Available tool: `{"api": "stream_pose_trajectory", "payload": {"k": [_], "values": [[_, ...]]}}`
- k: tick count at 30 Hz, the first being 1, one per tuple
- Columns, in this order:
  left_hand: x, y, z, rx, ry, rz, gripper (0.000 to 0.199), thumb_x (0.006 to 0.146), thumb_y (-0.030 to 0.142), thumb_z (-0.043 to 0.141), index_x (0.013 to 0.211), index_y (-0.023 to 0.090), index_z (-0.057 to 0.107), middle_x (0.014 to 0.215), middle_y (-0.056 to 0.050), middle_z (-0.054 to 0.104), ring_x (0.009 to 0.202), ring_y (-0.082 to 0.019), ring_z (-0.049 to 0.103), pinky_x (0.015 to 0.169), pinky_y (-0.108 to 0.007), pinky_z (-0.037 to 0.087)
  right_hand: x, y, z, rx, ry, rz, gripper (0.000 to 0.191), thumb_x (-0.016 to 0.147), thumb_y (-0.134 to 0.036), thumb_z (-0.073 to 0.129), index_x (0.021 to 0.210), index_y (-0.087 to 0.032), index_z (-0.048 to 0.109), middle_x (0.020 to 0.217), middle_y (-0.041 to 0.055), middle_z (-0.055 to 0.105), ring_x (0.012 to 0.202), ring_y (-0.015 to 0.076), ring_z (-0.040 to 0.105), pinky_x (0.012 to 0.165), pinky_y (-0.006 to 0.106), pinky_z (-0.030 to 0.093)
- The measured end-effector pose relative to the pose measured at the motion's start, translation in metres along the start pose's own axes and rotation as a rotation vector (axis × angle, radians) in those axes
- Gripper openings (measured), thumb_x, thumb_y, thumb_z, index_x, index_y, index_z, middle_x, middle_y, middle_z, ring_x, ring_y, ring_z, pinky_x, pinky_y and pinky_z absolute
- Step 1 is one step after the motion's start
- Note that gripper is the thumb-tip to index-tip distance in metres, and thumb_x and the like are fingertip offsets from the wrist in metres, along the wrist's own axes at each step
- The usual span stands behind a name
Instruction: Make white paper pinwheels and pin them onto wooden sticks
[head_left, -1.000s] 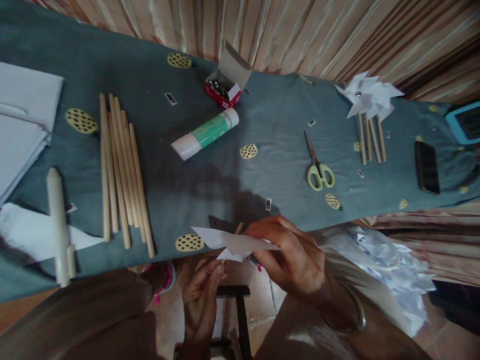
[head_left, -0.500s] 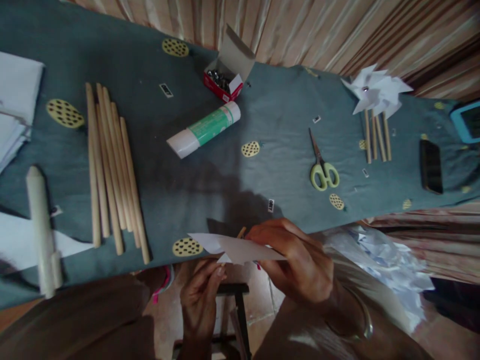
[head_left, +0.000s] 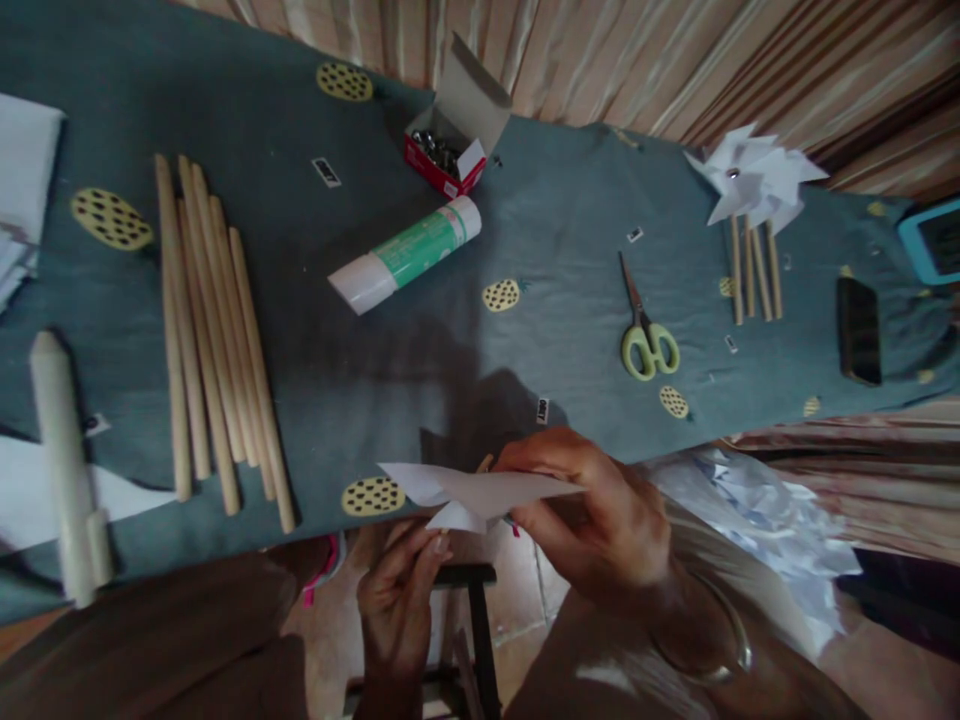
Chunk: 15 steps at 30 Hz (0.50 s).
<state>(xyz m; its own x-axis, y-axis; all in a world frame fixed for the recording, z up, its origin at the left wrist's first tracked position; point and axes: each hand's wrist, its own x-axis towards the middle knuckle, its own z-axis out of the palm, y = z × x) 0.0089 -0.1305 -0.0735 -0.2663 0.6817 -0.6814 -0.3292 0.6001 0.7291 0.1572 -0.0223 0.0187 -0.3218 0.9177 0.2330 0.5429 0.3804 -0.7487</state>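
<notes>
A folded white paper pinwheel (head_left: 487,490), seen nearly edge-on, is held over the table's front edge. My right hand (head_left: 592,510) is closed on its right side, thumb below and fingers above. Beyond the paper's upper edge pokes the end of a wooden stick (head_left: 486,462); the paper hides the rest. My left hand (head_left: 401,595) pinches thumb and finger together right at the paper's lower corner. What lies between those fingertips is too small to make out.
On the green tablecloth lie several wooden sticks (head_left: 217,340), a glue stick (head_left: 405,255), a red box of metal pins (head_left: 444,165), scissors (head_left: 641,325), finished pinwheels (head_left: 757,180) and a phone (head_left: 859,330). At left are a pale pointed rod (head_left: 64,470) and paper sheets (head_left: 26,170). A plastic bag (head_left: 757,530) sits below right.
The paper has tilted slightly, showing more of its face and lower flap. Both hands stay nearly in place. Things at the left have shifted a little leftward in view.
</notes>
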Motion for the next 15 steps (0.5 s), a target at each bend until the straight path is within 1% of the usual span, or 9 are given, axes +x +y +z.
{"api": "stream_pose_trajectory", "payload": {"k": [3,5,7,9,11,15], "values": [[0.001,0.000,0.001,0.020,-0.011,0.054,0.031,0.072,0.049,0.080,0.080,0.019,0.081,0.087,-0.007,0.069,0.074,-0.017,0.066,0.066,-0.023,0.059,0.001,-0.002,0.002,0.057,0.038,0.184,0.023,0.086,-0.017,0.068,0.106,-0.026,0.062,0.091,-0.0020,0.076,0.077,0.0120,0.073,0.070,0.022,0.060],[0.001,0.001,0.002,0.025,-0.014,0.092,0.030,0.072,0.049,0.080,0.078,0.020,0.081,0.081,-0.006,0.068,0.070,-0.016,0.065,0.062,-0.022,0.058,0.003,-0.002,0.003,0.143,0.030,0.297,0.019,0.084,-0.019,0.070,0.101,-0.026,0.063,0.088,-0.0027,0.076,0.073,0.0112,0.073,0.063,0.020,0.058],[-0.001,0.002,0.002,0.023,-0.021,0.122,0.028,0.073,0.048,0.080,0.078,0.020,0.081,0.078,-0.005,0.067,0.070,-0.015,0.065,0.060,-0.021,0.057,0.007,-0.002,0.003,0.242,0.011,0.370,0.018,0.083,-0.020,0.071,0.098,-0.024,0.063,0.085,-0.0028,0.075,0.070,0.0108,0.072,0.059,0.019,0.056],[-0.003,0.005,0.003,0.020,-0.035,0.135,0.025,0.075,0.045,0.079,0.080,0.021,0.081,0.080,-0.005,0.068,0.071,-0.015,0.065,0.061,-0.020,0.056,0.012,-0.001,0.003,0.329,0.001,0.411,0.018,0.082,-0.018,0.072,0.096,-0.022,0.063,0.081,-0.0032,0.074,0.068,0.0103,0.070,0.060,0.019,0.055],[-0.005,0.009,0.003,0.023,-0.052,0.131,0.023,0.075,0.042,0.078,0.081,0.020,0.081,0.080,-0.004,0.068,0.068,-0.013,0.065,0.059,-0.020,0.055,0.018,0.001,0.003,0.420,-0.007,0.429,0.016,0.081,-0.017,0.071,0.094,-0.021,0.062,0.077,-0.0039,0.073,0.067,0.0094,0.069,0.062,0.019,0.053],[-0.007,0.018,0.004,0.051,-0.058,0.146,0.022,0.070,0.040,0.080,0.076,0.019,0.080,0.064,-0.001,0.063,0.055,-0.012,0.061,0.053,-0.020,0.051,0.026,0.008,0.007,0.617,-0.064,0.458,0.014,0.079,-0.020,0.071,0.088,-0.019,0.060,0.077,-0.0028,0.073,0.067,0.0092,0.067,0.062,0.020,0.052]]}}
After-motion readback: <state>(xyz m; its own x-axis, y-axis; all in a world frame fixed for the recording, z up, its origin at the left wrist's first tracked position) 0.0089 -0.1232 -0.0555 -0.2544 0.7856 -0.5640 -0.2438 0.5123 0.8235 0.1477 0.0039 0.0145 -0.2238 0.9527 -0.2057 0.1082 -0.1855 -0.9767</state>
